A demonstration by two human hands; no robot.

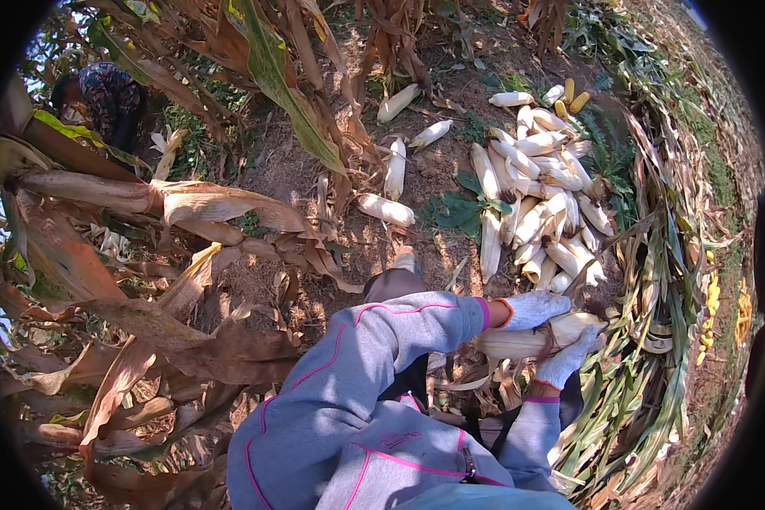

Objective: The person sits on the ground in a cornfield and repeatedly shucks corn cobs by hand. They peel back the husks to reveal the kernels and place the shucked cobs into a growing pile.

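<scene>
Two ears of corn in pale husks lie side by side between my white-gloved hands. My left hand (533, 310) rests along the upper side of the ears, its wrist showing an orange cuff edge. My right hand (568, 358) grips the right end of the nearer husked ear (570, 328), where dark silk hangs. The other pale-husked ear (509, 344) points left, below my left hand. Just beyond my hands is a heap of corn ears in pale husks (535, 172) on the soil. Whether the left fingers close on an ear is partly hidden.
Dry standing corn stalks (229, 223) crowd the left side. Loose husked ears (386, 209) lie on the soil ahead, and bare yellow cobs (579, 102) lie past the heap. Cut stalks (660, 287) form a long row at right. Another person (111, 95) bends among plants at upper left.
</scene>
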